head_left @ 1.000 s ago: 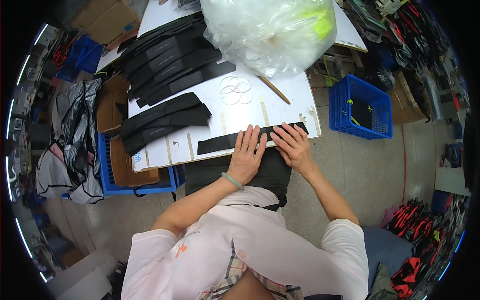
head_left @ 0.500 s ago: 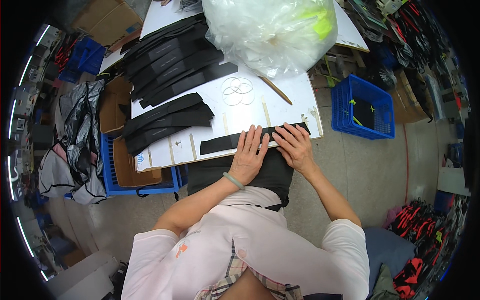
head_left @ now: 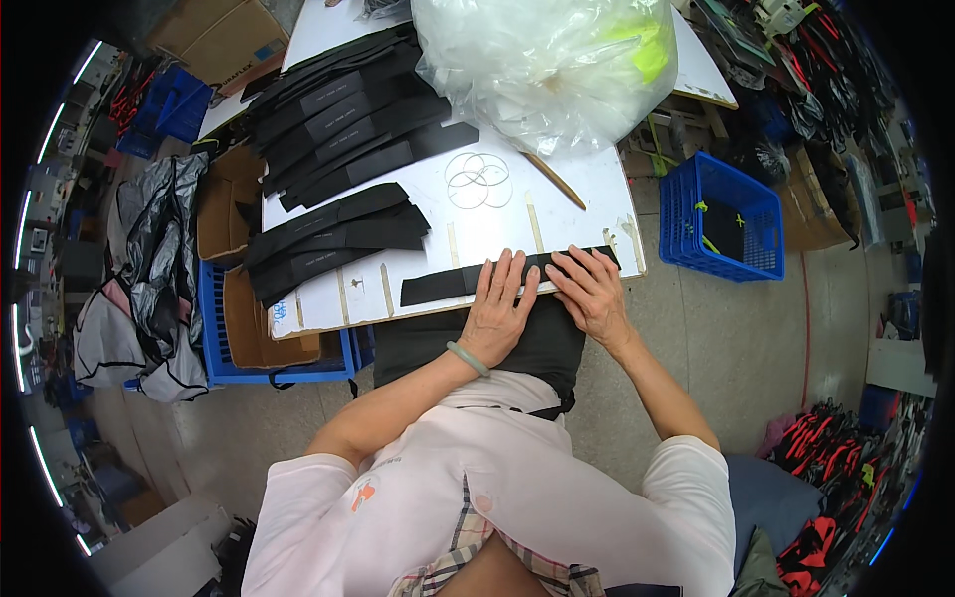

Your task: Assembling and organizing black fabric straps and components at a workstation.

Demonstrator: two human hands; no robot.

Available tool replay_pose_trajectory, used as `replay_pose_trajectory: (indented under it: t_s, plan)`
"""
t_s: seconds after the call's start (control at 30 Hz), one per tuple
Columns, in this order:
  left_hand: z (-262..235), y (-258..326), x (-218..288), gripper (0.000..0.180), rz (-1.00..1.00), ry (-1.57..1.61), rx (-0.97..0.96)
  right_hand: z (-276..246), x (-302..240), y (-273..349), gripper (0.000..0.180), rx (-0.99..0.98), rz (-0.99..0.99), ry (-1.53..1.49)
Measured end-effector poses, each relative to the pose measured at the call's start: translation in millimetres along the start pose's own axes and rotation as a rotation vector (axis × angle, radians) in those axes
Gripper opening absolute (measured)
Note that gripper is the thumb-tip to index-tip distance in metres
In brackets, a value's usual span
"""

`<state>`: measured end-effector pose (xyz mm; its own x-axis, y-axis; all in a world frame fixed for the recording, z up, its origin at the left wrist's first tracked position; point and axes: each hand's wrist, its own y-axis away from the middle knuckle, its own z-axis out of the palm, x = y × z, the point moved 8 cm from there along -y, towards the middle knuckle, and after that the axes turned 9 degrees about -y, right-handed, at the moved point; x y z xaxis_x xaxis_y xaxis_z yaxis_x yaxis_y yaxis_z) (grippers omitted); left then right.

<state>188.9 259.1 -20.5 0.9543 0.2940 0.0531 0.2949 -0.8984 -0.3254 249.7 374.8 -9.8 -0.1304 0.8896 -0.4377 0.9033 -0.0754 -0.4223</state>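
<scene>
Not much has changed since half a second ago: our left hand (head_left: pixel 497 313) and right hand (head_left: pixel 594 294) are in pretty much the same spots, both flat and open, palms down on the long black strip (head_left: pixel 443 286) at the near edge of the white table (head_left: pixel 497 224). The strip hasn't really shifted either.

The strip runs right along the table's front edge, and our right hand sits close to the near right corner. There's bare tabletop just beyond our fingers, up to the clear rings (head_left: pixel 477 181) and a wooden stick (head_left: pixel 555 181). Further back it gets crowded with stacks of black strips (head_left: pixel 338 234) and a big clear plastic bag (head_left: pixel 547 60). A blue crate (head_left: pixel 721 219) sits on the floor off the right side.

Our hands cover the strip's middle, and the dark fabric (head_left: pixel 542 348) in our lap is hard to make out
</scene>
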Motion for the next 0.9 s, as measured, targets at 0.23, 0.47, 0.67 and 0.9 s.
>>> replay_pose_trajectory:
  t_s: [0.23,0.47,0.67,0.9]
  plan:
    - [0.4,0.8,-0.6,0.055,-0.014,0.039,0.018,-1.0,-1.3,0.3,0.046,-0.02,0.01,-0.018]
    - [-2.2,-1.1,0.0,0.048,-0.006,-0.008,0.015,-9.8,-9.4,-10.3,0.037,-0.01,0.022,-0.04]
    - [21.0,13.2,-0.9,0.051,0.027,0.022,-0.152,12.6,-68.3,-84.8,0.028,-0.022,-0.085,-0.315]
    - [14.9,1.0,-3.5,0.05,-0.083,0.11,-0.012,101.3,-79.8,-122.7,0.018,-0.278,-0.074,-0.271]
